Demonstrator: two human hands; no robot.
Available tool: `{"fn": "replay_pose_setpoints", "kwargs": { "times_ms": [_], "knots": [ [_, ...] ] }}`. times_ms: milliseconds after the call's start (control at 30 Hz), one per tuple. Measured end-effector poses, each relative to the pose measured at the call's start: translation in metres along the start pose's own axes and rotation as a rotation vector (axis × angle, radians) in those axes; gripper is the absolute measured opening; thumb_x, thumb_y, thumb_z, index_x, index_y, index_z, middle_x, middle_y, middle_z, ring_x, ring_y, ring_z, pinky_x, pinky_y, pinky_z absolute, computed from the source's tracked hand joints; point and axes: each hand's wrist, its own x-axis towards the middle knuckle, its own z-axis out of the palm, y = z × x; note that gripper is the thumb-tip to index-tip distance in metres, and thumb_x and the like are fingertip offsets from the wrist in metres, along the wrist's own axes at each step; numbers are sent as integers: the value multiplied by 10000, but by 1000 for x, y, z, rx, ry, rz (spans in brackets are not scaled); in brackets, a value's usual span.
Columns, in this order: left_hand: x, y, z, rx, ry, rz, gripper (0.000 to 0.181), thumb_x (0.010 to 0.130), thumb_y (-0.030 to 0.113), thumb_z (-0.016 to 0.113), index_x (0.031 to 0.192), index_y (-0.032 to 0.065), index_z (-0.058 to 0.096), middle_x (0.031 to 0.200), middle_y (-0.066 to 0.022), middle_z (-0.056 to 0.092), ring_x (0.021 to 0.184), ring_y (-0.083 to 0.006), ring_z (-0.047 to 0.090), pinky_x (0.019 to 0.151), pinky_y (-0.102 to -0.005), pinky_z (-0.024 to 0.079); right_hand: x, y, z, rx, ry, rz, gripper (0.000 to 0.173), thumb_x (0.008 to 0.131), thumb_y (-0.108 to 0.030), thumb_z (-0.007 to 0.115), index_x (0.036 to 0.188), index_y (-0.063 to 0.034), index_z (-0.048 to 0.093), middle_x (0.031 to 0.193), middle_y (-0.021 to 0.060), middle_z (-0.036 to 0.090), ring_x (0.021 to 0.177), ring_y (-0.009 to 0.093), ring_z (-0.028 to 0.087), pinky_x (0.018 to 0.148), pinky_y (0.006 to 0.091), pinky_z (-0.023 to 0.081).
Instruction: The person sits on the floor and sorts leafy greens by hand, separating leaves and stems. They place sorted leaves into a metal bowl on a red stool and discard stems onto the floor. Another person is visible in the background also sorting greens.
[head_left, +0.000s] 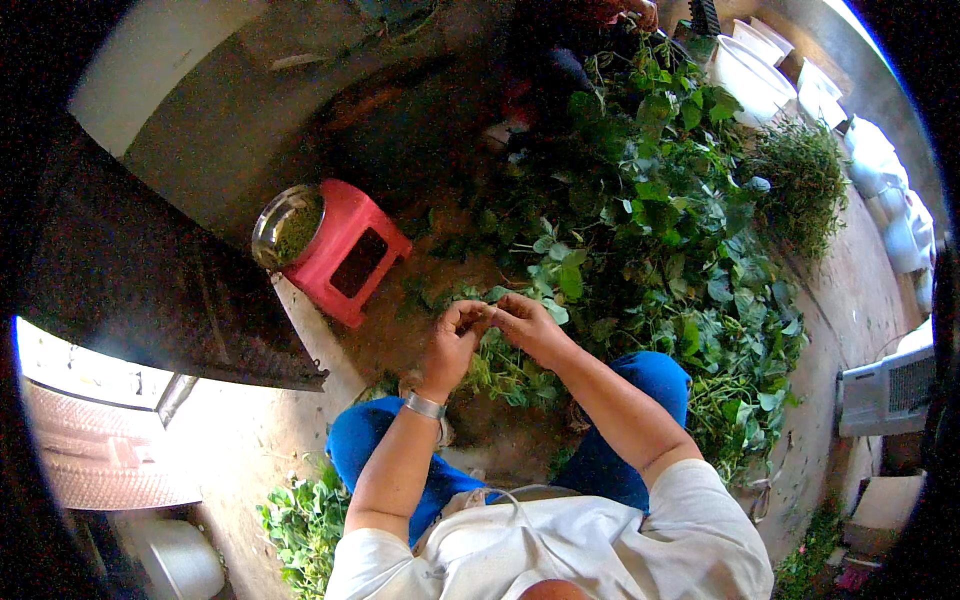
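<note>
My left hand (453, 343), with a metal band (425, 406) on its wrist, meets my right hand (531, 327) fingertip to fingertip above the floor before my knees. The fingers of both are bent into a pinch. Whether something small lies between them is too fine to make out. Just beyond and beneath the hands spreads a heap of leafy green plants (667, 247), with loose stems and leaves (510, 375) between my knees. Left of the hands, a steel bowl (289, 227) holding small green pieces rests on a red plastic stool (347, 255).
Across the heap, another person's hand (637, 13) is near the plants. White tubs (752, 79) and filled white bags (877, 161) line the right wall. More leafy plants (307, 525) lie by my left knee. A dark panel (150, 277) juts in from the left.
</note>
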Motion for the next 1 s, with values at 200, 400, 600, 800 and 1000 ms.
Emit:
{"fn": "replay_pose_setpoints", "kwargs": {
  "times_ms": [200,400,600,800,1000],
  "knots": [
    [-3,12,-9,43,-43,-50,102,788,72,604,886,52,625,817,-23,609,777,-101,556,694,-236,443,-8,-24,1,-70,-124,206,238,874,-270,475,820,-39,497,659,-36,418,594,59,359,493,229,307],
    [0,20,-15,187,-90,78,126,768,126,627,865,46,636,820,-48,618,776,-145,569,709,-266,436,-4,1,-9,218,-307,238,208,863,-234,406,936,-58,490,633,-17,435,537,77,389,427,225,283],
    [-1,36,-13,470,-8,287,128,758,133,627,856,52,630,767,-71,595,739,-217,561,663,-300,433,-4,8,1,310,-184,260,206,859,-236,376,993,-97,448,680,-14,445,546,79,400,416,225,294],
    [-1,27,-5,476,106,293,113,769,140,620,833,46,610,768,-75,587,743,-226,555,654,-308,435,-8,3,14,518,-76,198,232,854,-227,374,1035,-101,446,701,-22,441,565,76,402,450,211,319],
    [0,19,2,215,105,83,194,870,229,513,874,36,530,770,-94,555,690,-199,530,619,-310,423,-4,7,25,263,4,12,132,874,-177,398,950,-76,437,644,-38,380,532,52,331,458,205,283]
  ]
}}
